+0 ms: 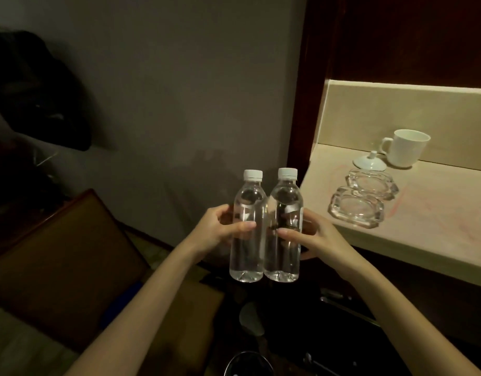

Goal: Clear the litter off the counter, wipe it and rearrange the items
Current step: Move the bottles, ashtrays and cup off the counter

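Two clear water bottles with white caps stand upright side by side in the air, left of the counter. My left hand (220, 229) grips the left bottle (247, 256) around its middle. My right hand (312, 237) grips the right bottle (284, 256) the same way. The bottles touch each other. The beige counter (437, 229) lies to the right, lit from above, with faint pink marks on its surface.
On the counter sit two glass ashtrays (357, 207), one behind the other, a white lid (369, 161) and a white mug (406, 151). A dark wooden panel (310, 77) borders the counter's left. A brown chair (71, 253) stands at lower left, and a round dark bin rim (249, 362) lies below.
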A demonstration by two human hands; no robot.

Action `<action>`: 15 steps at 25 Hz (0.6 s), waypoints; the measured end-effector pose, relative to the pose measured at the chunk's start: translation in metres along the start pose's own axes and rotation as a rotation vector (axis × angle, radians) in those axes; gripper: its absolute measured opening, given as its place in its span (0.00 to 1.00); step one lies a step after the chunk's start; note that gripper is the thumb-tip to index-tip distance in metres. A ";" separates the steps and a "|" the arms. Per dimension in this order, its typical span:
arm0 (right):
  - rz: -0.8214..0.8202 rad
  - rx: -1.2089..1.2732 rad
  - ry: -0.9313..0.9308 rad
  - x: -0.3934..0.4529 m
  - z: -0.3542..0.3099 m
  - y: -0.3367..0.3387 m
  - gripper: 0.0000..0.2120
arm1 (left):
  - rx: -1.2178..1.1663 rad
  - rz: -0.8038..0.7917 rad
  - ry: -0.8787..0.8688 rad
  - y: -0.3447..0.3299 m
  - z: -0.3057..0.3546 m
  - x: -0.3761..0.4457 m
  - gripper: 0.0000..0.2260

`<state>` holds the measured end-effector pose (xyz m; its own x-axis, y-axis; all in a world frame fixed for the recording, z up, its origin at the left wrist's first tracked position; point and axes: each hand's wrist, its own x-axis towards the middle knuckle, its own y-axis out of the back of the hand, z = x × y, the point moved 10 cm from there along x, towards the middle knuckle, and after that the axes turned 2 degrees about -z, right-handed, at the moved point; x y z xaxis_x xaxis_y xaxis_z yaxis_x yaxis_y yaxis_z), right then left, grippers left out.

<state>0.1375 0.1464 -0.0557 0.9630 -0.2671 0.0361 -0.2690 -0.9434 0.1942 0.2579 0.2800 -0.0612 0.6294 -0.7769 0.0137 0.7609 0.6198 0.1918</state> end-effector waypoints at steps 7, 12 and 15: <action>0.085 0.049 -0.056 0.060 0.015 -0.106 0.20 | 0.091 -0.093 0.048 0.108 -0.052 -0.001 0.26; 0.137 0.074 -0.119 0.097 0.029 -0.196 0.20 | 0.105 -0.175 0.116 0.192 -0.094 -0.005 0.20; 0.179 0.114 -0.176 0.111 0.054 -0.238 0.18 | 0.099 -0.233 0.159 0.221 -0.125 -0.012 0.12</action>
<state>0.3080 0.3310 -0.1506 0.8846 -0.4525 -0.1134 -0.4446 -0.8914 0.0883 0.4381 0.4398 -0.1413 0.4626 -0.8650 -0.1942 0.8735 0.4072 0.2668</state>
